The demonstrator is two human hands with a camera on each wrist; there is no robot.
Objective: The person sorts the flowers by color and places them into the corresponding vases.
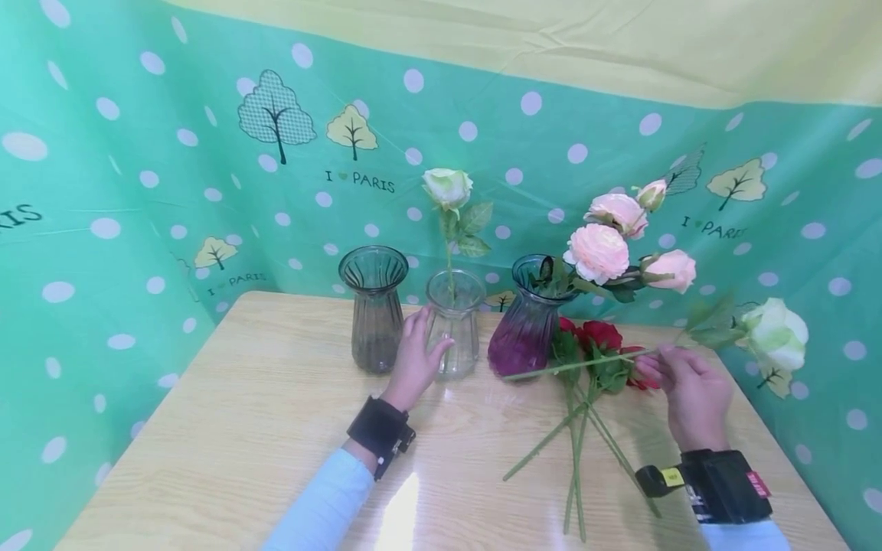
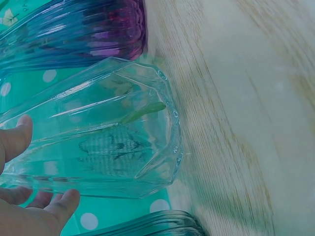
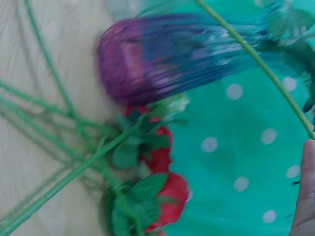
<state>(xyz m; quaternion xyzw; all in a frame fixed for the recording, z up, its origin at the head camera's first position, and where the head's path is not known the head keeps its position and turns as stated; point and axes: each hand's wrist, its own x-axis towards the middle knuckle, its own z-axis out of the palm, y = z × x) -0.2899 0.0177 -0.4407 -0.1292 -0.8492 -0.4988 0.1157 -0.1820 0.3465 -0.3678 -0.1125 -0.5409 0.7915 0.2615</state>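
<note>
In the head view my left hand holds the clear glass vase, thumb on one side and fingers on the other. One white rose stands in that vase; its green stem end shows through the glass in the left wrist view. My right hand pinches the stem of a second white rose. That bloom points right, and its stem reaches left across the front of the blue-purple vase. Only part of the right hand shows in the right wrist view.
A grey glass vase stands left of the clear one. Pink flowers lean right out of the blue-purple vase. Several red roses lie on the wooden table, stems crossed toward the front. A green dotted cloth hangs behind.
</note>
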